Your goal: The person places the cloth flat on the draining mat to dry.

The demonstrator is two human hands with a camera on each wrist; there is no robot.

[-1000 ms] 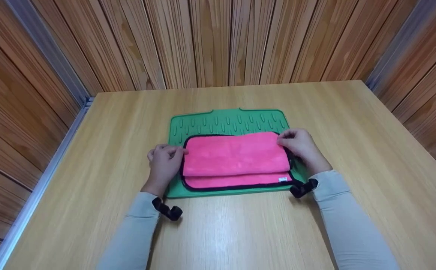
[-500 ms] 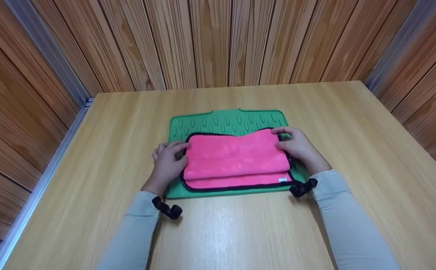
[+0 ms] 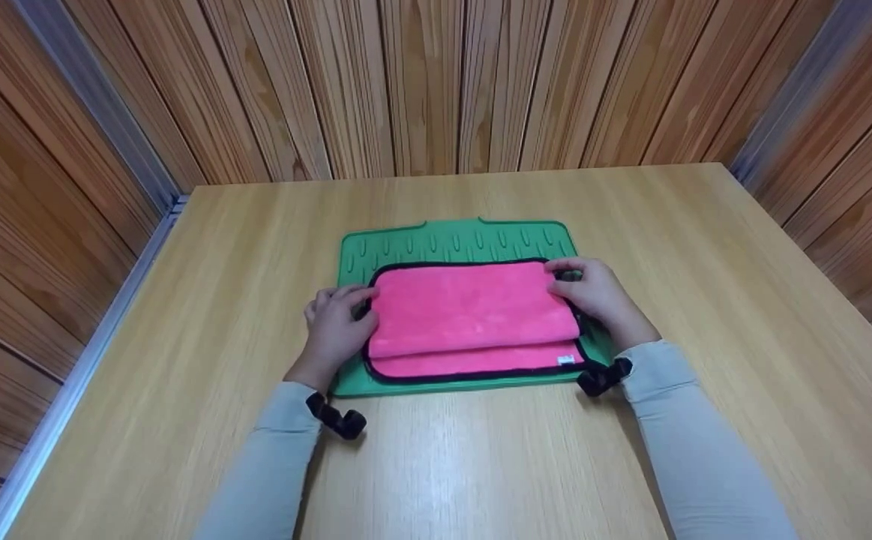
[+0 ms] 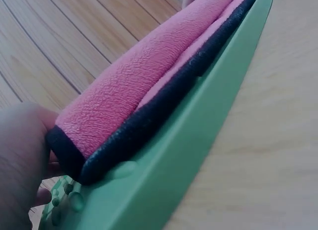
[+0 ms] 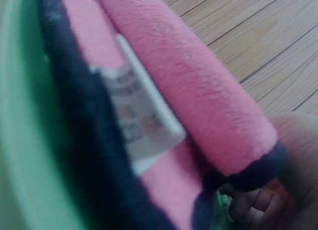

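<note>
A pink cloth [image 3: 473,307] with dark edging lies folded on a green mat [image 3: 406,244]. The fold's top layer stops short of the near edge, leaving a strip and a white label [image 3: 565,360] showing. At the cloth's left end is my left hand [image 3: 334,322], its forefinger touching the far corner and its thumb lower on the side, spread apart. My right hand [image 3: 597,292] touches the right end likewise, forefinger at the far corner and thumb below it. In the right wrist view, the label [image 5: 139,115] sticks up beside the rolled fold, whose end partly hides the fingers.
The mat lies on a light wooden table [image 3: 443,465], and raised bumps show along its far part. Wood-panelled walls [image 3: 421,90] stand behind and at both sides. Each wrist wears a small black camera mount [image 3: 338,418].
Both hands have gone from pinched fingertips to thumb and forefinger spread at the cloth's ends. The far edge, which dipped in the middle and rose at the right, now runs straighter.
</note>
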